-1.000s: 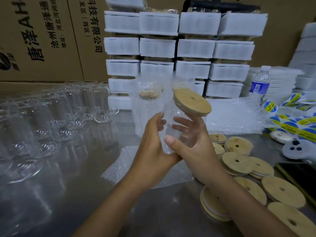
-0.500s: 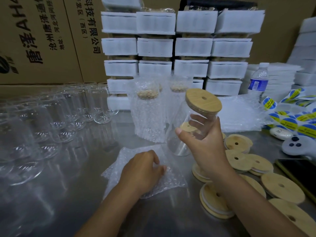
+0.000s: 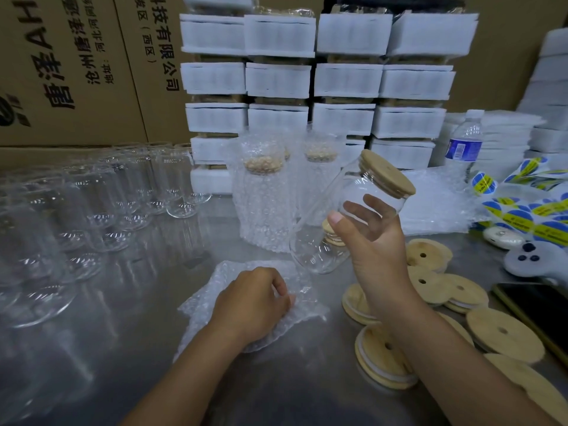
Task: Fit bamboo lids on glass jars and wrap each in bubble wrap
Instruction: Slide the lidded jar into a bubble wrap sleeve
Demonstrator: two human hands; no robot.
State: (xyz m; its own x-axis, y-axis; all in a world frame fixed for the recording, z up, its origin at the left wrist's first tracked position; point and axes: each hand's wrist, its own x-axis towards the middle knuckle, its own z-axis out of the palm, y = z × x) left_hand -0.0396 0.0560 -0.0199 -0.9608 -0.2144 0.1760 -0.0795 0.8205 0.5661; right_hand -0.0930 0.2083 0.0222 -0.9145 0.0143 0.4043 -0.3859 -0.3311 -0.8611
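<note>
Fingers (image 3: 365, 210) of the right hand (image 3: 378, 250) curl round the tilted glass jar (image 3: 319, 256); left hand (image 3: 255, 302) fingers pinch the bubble wrap (image 3: 203, 305)

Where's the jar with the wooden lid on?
In the head view, the lidded jar is tilted in the right hand, just beyond the bubble wrap sheet the left hand pinches.

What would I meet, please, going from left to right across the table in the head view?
Empty glass jars → left hand on the bubble wrap sheet → lidded jar held by the right hand → loose bamboo lids → phone.
</note>
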